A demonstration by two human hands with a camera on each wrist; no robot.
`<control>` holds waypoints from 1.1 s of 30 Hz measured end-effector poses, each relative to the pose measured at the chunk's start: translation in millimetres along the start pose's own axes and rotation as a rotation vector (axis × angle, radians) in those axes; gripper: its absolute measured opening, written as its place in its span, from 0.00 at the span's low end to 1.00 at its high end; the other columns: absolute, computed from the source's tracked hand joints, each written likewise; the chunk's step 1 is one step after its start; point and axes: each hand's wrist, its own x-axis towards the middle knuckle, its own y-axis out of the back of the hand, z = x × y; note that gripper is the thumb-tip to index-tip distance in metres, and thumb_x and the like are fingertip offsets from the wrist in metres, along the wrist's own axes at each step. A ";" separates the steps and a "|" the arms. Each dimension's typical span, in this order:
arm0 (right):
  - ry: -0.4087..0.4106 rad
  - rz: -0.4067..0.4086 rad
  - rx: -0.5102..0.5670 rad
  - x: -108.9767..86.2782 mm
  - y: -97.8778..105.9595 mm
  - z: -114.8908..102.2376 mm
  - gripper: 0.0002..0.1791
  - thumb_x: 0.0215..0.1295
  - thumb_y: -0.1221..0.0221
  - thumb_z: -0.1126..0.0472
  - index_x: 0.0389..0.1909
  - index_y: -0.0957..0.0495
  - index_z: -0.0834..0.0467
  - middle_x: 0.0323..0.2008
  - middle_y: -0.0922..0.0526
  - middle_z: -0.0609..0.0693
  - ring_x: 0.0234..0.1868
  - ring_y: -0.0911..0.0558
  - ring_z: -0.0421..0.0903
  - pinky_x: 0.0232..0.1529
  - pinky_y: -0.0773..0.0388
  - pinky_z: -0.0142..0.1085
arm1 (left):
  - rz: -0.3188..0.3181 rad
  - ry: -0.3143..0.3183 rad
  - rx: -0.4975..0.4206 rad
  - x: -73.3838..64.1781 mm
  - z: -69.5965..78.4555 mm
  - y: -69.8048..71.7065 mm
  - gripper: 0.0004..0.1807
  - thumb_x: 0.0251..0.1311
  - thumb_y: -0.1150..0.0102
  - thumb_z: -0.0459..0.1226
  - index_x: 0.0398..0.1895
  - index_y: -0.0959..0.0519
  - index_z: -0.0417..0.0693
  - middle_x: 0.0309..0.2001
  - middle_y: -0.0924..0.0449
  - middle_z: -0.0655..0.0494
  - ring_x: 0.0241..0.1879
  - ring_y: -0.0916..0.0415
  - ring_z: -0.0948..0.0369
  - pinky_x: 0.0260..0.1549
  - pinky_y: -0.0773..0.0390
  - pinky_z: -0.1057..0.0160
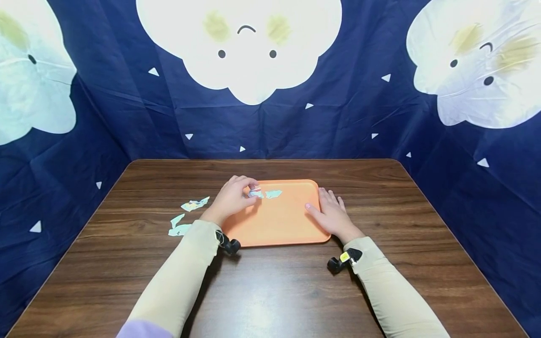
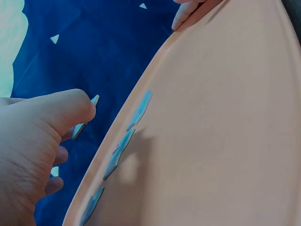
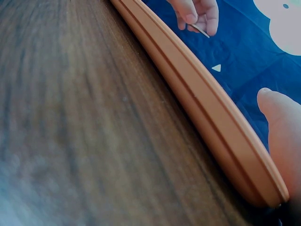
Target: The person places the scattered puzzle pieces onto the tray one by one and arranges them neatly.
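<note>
My left hand hovers over the back left of an orange tray, pinching a thin, flat puzzle piece between thumb and fingers. In the right wrist view that piece appears edge-on, raised above the tray rim. Three light-blue jagged pieces lie in a row along the tray's far side in the left wrist view, the middle one in the hand's shadow. One of them shows plainly in the head view. At the tray's right edge rests my right hand, fingers extended outside the rim and thumb over it.
Left of the tray, several more jagged pieces lie on the brown wooden table: a patterned one, a narrow one and a wider one near the left sleeve. A dark blue curtain with white clouds stands behind the table.
</note>
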 end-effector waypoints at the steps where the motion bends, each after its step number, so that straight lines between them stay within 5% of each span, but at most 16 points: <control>1: 0.001 0.001 0.001 -0.1 0.3 -0.3 0.50 0.74 0.59 0.31 0.78 0.54 0.68 0.78 0.49 0.64 0.79 0.54 0.65 0.74 0.63 0.62 | 0.000 0.003 0.005 1.3 0.4 -1.6 0.21 0.54 0.32 0.43 0.52 0.18 0.50 0.43 0.19 0.61 0.45 0.31 0.57 0.48 0.31 0.55; 7: 0.000 -0.004 0.001 0.0 0.6 -1.0 0.50 0.74 0.60 0.31 0.78 0.54 0.68 0.78 0.49 0.64 0.79 0.54 0.64 0.74 0.63 0.62 | -0.006 0.022 0.010 8.5 5.8 -9.6 0.21 0.55 0.32 0.44 0.53 0.18 0.51 0.43 0.19 0.62 0.45 0.30 0.58 0.43 0.29 0.57; 33: -0.004 -0.009 -0.003 1.0 -0.1 -0.3 0.51 0.74 0.60 0.31 0.78 0.54 0.68 0.78 0.50 0.64 0.79 0.55 0.64 0.74 0.64 0.62 | -0.083 -0.003 0.036 35.7 33.2 -32.8 0.21 0.62 0.33 0.45 0.57 0.19 0.52 0.44 0.20 0.61 0.48 0.32 0.57 0.53 0.32 0.54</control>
